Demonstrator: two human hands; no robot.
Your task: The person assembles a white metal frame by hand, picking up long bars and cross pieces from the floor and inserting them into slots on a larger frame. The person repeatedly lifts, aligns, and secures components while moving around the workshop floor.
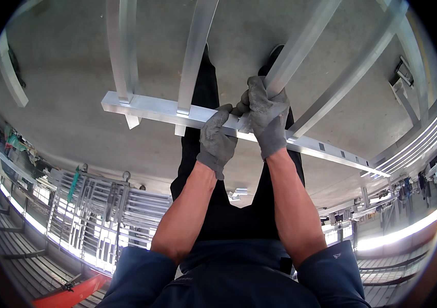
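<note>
A long silver metal rail [152, 108] with rectangular slots lies across in front of my legs. Several square metal bars [196, 56] meet it crosswise, and the ends of those on the left stick out past its near side. My left hand [217, 138], in a grey work glove, is closed around the middle of the rail. Just to its right, my right hand [267, 113], gloved alike, wraps around the near end of another metal bar [303, 46] where it meets the rail. The fingers of both hands nearly touch. Farther right, the rail has bare slots.
Grey concrete floor [157, 66] spreads beneath the frame. More metal bars stand at the far left [11, 77] and far right. A rack of metal lengths [90, 205] is at the left, near a red beam [72, 292]. A small dark object [403, 72] lies at right.
</note>
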